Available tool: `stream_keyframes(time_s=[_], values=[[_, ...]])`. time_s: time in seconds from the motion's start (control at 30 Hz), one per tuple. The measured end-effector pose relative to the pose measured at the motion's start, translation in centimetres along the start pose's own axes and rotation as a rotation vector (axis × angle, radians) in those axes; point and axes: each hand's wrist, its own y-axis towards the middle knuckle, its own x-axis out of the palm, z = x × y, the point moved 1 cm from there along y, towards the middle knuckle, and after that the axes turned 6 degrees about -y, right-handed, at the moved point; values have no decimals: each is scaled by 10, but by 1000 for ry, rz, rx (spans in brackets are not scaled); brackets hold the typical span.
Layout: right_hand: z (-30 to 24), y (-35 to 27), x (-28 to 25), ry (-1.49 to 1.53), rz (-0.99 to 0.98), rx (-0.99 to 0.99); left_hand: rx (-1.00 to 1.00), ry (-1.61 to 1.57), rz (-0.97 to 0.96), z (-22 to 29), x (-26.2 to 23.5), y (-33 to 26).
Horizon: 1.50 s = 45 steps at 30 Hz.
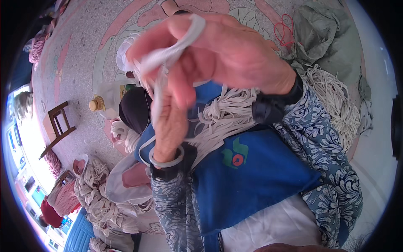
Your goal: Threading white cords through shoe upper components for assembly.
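Observation:
In front of my chest, a flat white cord (170, 54) is wound between my two raised hands. My right hand (228, 48) reaches in from the right, its fingers curled, with the cord lying across them. Below it my left hand (170, 119) points upward, its fingers closed around the lower run of the cord and partly blurred. The fingertips of both hands overlap, so their exact grip is partly hidden. A loose bundle of off-white cords (228, 107) lies across my lap on a blue apron (256, 172), just under my hands.
To the right, a heap of cords (333, 101) lies beside a grey-green sack (317, 33) and red string (284, 31). Leftward are a clear plastic jug (109, 101), knotted cord bundles (98, 191), a small wooden stool (61, 124) and a blue plastic seat (79, 233).

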Motion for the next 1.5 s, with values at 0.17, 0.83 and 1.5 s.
stream_keyframes(time_s=[0.17,0.83,1.5], values=[[52,-24,-23,-479,286,103,61,163,88,13,-4,-5],[98,-59,-44,-1418,-101,42,-87,1084,-130,-60,3,-23],[34,-125,-278,-1235,841,-444,25,1313,-359,-79,6,-24]])
